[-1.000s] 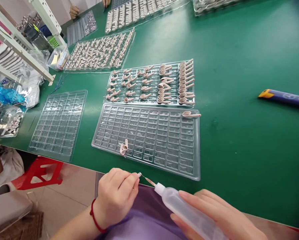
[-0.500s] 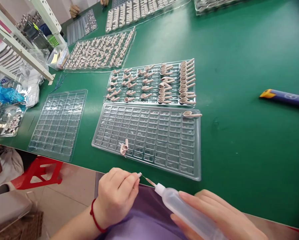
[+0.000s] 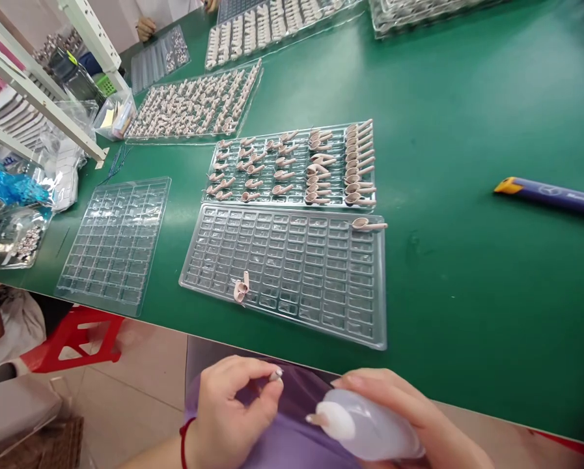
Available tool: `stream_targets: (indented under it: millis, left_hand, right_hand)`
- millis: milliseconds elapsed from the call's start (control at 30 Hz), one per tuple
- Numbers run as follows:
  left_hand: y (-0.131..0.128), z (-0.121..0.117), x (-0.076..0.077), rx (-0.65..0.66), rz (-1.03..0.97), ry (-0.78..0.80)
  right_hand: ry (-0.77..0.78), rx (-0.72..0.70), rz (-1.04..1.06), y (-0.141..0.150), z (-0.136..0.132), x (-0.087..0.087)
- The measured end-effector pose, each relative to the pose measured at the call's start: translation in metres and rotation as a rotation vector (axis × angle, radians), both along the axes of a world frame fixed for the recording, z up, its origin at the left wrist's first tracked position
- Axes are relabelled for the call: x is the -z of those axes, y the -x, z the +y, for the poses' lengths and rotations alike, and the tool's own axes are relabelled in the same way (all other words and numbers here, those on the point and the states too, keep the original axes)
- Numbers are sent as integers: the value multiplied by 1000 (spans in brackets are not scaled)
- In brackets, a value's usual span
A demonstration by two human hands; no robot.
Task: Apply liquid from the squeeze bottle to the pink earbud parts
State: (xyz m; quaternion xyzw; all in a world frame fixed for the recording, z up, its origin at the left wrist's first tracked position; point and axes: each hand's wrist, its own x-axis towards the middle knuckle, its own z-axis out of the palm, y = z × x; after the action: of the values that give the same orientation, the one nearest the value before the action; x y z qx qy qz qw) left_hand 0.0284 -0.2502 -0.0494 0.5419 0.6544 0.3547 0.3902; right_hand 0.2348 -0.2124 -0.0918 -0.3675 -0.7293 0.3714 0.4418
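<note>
Green and smooth, the surface [image 3: 433,273] spreads out ahead of both hands, with a white shelf frame [image 3: 89,29] rising from it far ahead and to their left. Nearest the hands, just ahead of them, lies a clear gridded tray [image 3: 311,273]; a small pale cluster [image 3: 241,288] sits on its near side, ahead of the left hand [image 3: 236,407], and one spoon-shaped piece [image 3: 368,225] rests at its far right corner. Right behind it, a second tray [image 3: 338,172] carries columns of similar beige pieces. Off to the left of the hands is another clear tray [image 3: 111,247]; well to their right and ahead lies a dark blue object with a yellow end [image 3: 555,195].

Both hands are in front of the near edge, above the purple clothing [image 3: 292,433]. The left one pinches a tiny light-coloured part [image 3: 275,374] between thumb and forefinger. The right hand [image 3: 433,417] grips a translucent squeeze bottle [image 3: 379,423], its narrow tip [image 3: 314,419] aimed leftward, apart from that part.
</note>
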Motion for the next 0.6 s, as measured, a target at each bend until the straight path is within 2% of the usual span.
stream_targets:
  millis: [100,167,300,600]
  left_hand:
    - [-5,-3,10,-167,-422,425]
    - [-7,-1,18,-242,-622,548]
    - [-8,5,26,-328,-737,584]
    - [-8,12,23,-320,-746,595]
  right_hand:
    - [-154,7,-37,15,4,-2]
    - [-272,39,-86,22,6,-2]
    - [-366,87,-145,28,6,3]
    - [-369,148,-135,33,5,6]
